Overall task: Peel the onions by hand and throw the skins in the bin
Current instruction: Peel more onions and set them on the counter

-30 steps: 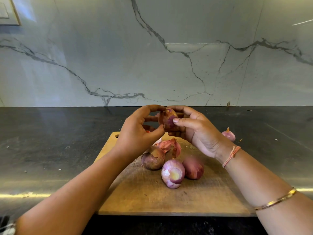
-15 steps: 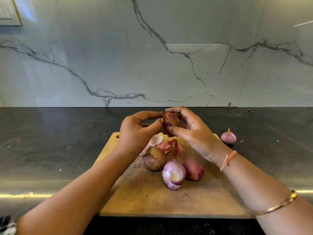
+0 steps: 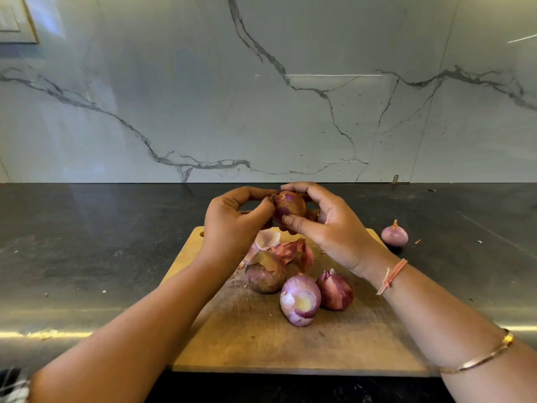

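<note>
The right hand (image 3: pixel 328 225) grips the onion (image 3: pixel 289 206) while the left hand (image 3: pixel 235 222) pinches its skin. Risk: the dry skin may tear short or the onion may slip toward the tabletop (image 3: pixel 116 242).

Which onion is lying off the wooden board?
The small pale onion on the dark counter, right of the board; the rest lie on the board or are held.

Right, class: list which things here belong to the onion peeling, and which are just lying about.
Belong to the job: held onion, left hand, right hand, brown onion, half-peeled onion, streaked onion, loose skins, cutting board, lone onion.
Just lying about: wall switch, white crumbs.
</note>
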### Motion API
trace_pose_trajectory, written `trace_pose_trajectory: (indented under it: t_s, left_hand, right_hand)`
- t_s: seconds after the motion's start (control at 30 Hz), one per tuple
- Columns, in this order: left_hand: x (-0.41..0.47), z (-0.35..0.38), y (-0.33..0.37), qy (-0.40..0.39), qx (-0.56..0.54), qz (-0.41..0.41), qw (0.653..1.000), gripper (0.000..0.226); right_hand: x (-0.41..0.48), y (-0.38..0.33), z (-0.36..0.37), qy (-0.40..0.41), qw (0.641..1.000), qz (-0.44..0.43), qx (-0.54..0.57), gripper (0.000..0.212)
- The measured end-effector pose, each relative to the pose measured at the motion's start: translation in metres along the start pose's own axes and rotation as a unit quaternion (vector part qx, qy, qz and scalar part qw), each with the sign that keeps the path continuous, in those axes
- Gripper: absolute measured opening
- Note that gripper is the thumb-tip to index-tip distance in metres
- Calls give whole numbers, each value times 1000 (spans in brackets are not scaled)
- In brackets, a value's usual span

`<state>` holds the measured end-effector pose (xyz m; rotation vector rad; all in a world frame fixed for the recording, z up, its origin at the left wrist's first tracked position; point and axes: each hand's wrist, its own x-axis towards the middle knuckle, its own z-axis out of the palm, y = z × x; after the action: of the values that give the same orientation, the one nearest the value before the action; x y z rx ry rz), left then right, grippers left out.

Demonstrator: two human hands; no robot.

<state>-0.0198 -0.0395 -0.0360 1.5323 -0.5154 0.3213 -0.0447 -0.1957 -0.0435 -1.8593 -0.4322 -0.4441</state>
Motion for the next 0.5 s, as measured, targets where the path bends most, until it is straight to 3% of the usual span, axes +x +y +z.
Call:
trace_pose_trajectory:
  t_s: [0.5]
  left_hand:
    - [-1,5,-2,21,20,-9,1000,7]
  right_hand:
    - [3,5,0,14,1000,-1,-27,44]
